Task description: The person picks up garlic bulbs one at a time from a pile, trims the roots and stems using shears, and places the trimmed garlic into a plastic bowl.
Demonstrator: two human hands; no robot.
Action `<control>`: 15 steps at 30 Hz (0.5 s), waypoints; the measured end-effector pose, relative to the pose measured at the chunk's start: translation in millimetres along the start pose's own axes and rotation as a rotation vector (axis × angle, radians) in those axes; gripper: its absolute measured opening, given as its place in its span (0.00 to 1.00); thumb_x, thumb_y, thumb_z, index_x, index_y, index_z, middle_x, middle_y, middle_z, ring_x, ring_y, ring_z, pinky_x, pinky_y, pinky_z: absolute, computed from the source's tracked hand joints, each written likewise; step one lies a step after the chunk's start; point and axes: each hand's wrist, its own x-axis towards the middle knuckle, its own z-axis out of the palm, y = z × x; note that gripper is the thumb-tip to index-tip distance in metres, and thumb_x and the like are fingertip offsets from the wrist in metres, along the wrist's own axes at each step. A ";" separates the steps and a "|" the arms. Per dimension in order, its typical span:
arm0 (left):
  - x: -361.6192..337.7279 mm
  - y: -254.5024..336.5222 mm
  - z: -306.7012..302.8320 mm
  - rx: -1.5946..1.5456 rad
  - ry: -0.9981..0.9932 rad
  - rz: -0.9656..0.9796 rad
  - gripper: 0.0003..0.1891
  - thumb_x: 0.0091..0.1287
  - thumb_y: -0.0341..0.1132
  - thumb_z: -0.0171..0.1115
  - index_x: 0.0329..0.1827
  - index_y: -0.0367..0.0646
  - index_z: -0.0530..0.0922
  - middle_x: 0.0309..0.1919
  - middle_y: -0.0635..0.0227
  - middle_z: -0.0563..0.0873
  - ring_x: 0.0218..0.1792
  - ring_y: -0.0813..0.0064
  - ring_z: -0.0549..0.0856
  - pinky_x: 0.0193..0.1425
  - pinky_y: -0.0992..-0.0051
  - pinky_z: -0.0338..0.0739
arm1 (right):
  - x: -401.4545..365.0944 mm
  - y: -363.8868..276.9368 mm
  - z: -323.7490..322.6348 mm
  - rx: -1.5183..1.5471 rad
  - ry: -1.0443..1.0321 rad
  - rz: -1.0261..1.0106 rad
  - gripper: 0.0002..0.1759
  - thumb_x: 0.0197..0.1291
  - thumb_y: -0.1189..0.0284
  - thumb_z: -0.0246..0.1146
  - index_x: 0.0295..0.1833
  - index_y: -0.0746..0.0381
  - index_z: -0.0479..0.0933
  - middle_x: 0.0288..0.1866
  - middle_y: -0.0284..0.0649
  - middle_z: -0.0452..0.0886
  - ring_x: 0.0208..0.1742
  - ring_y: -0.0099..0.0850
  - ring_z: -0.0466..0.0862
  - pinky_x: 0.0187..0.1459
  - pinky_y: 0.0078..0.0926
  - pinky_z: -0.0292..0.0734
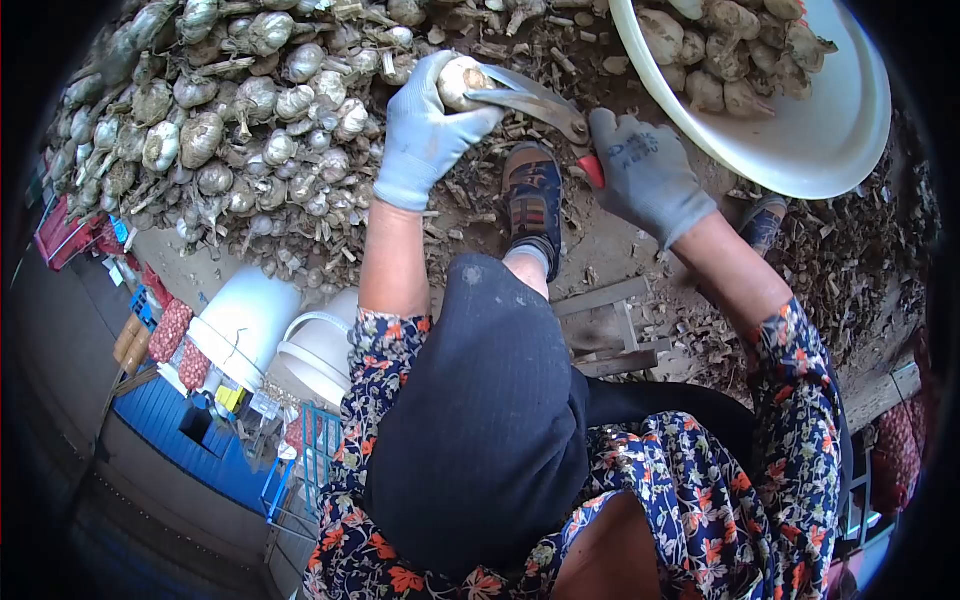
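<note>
My left hand (425, 130), in a pale grey-blue glove, is closed around a garlic bulb (462, 82). Gloved in grey too, my right hand (645, 170) grips the red handles of a pair of garden shears (535, 103). The blades point left and lie apart, one at the upper side of the bulb and one across its lower side. Part of the handles is hidden inside my right hand. Close by on the left rises a big heap of garlic bulbs (255, 100), many with dry stalks and roots.
A white tub (830, 150) with garlic bulbs stands at the upper right. Cut stalks litter the ground around my sandal (532, 195). Two white buckets, one a large bucket (250, 320), stand at the left, near red net sacks (171, 330). A wooden frame (605, 297) lies by my leg.
</note>
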 end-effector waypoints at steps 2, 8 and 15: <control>-2.3 -3.1 0.3 -0.183 0.003 -0.162 0.25 0.47 0.31 0.75 0.50 0.39 0.77 0.40 0.67 0.84 0.40 0.80 0.82 0.47 0.79 0.79 | 7.1 -5.6 4.5 0.154 -0.095 0.080 0.22 0.62 0.54 0.57 0.44 0.64 0.68 0.34 0.51 0.81 0.38 0.47 0.85 0.39 0.44 0.78; -14.3 -32.0 5.3 -0.869 0.040 -0.289 0.26 0.55 0.29 0.71 0.57 0.38 0.73 0.45 0.70 0.81 0.44 0.79 0.81 0.48 0.77 0.77 | -10.8 -22.7 21.6 0.707 0.003 0.297 0.22 0.59 0.54 0.61 0.41 0.65 0.70 0.31 0.56 0.80 0.39 0.54 0.82 0.39 0.44 0.76; -23.2 -21.8 16.6 -1.318 0.030 -0.294 0.23 0.57 0.26 0.66 0.55 0.45 0.69 0.45 0.68 0.79 0.43 0.69 0.84 0.47 0.71 0.81 | -18.6 -21.2 25.5 1.216 -0.390 0.332 0.34 0.54 0.50 0.61 0.55 0.69 0.71 0.44 0.50 0.82 0.46 0.39 0.83 0.50 0.33 0.75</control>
